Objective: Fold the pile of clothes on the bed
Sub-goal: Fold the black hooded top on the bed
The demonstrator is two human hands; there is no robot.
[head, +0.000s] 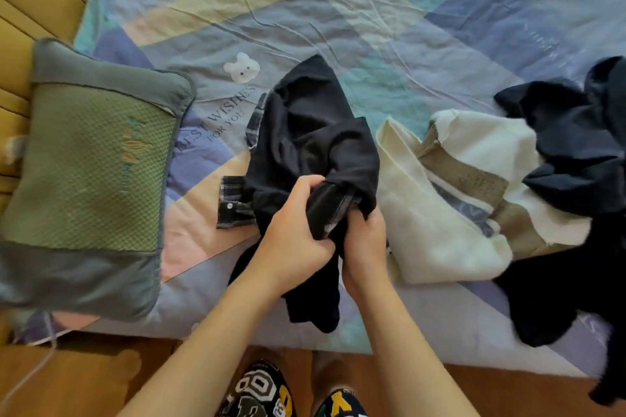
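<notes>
Head view, person standing at the near edge of the bed [338, 10], which is covered by a thin, creased patchwork sheet in pastel blocks. Both hands meet at the centre of the frame over a crumpled dark garment [311, 132]: left hand [291, 240] has its fingers curled closed around a bunched fold, right hand [364, 240] is closed on the same bunch from the other side, the two hands touching or nearly so. The garment's long axis runs away from the person, its bulk lying beyond the fingers on the sheet and a tail hanging toward the bed edge below the wrists. Neither hand is clearly nearer; both sit at the same gathered point. Fabric is soft, matte and limp. A plaid cuff or lining [233, 201] shows at its left, possibly part of the same piece; the view does not settle it. Just to the right lies a cream knit garment [440, 213] with tan and blue bands, thicker in texture. Further right, a dark unfolded heap [576, 152] partly overlaps it. A green mesh-faced pillow [91, 173] rests at left, well apart. Judgement: folding is at an early stage, nothing folded yet.
</notes>
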